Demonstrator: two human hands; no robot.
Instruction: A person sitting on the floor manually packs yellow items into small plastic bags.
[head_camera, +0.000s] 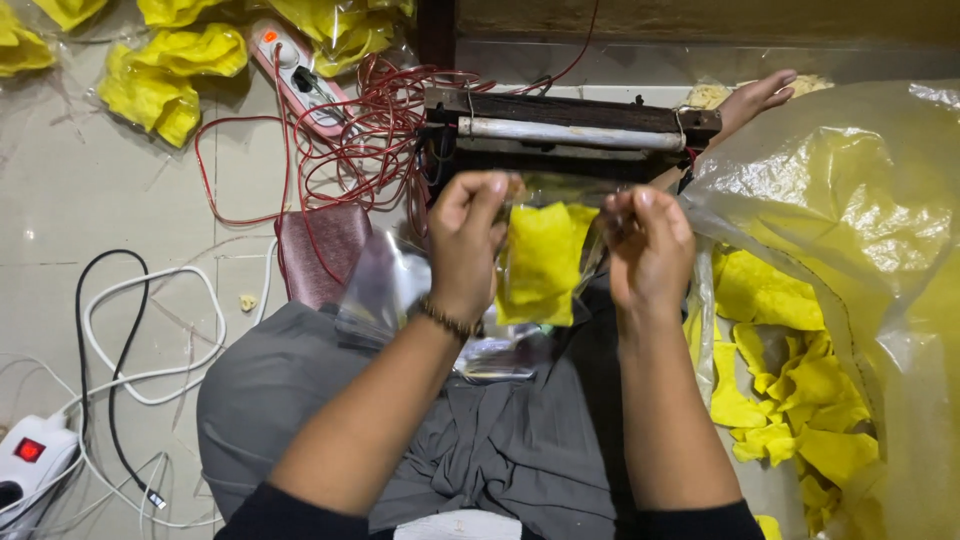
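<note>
We've got the small clear bag of yellow chips (538, 262) pinched at its top, left hand (466, 240) and right hand (648, 245) both clamped on it, just near of the heat sealer (570, 125); lining the mouth up straight matters here.

Upright clear bag (545, 255) of yellow chips

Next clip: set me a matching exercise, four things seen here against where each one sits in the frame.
Things:
1. small clear bag of yellow chips
2. tangle of red wire
3. white power strip with red switch
4. large plastic sack of yellow chips

Places:
A. far right of the frame
B. bottom left corner on the floor
C. between the left hand and right hand
D. on the floor left of the sealing bar

Pairs: 1-C, 2-D, 3-B, 4-A
</note>
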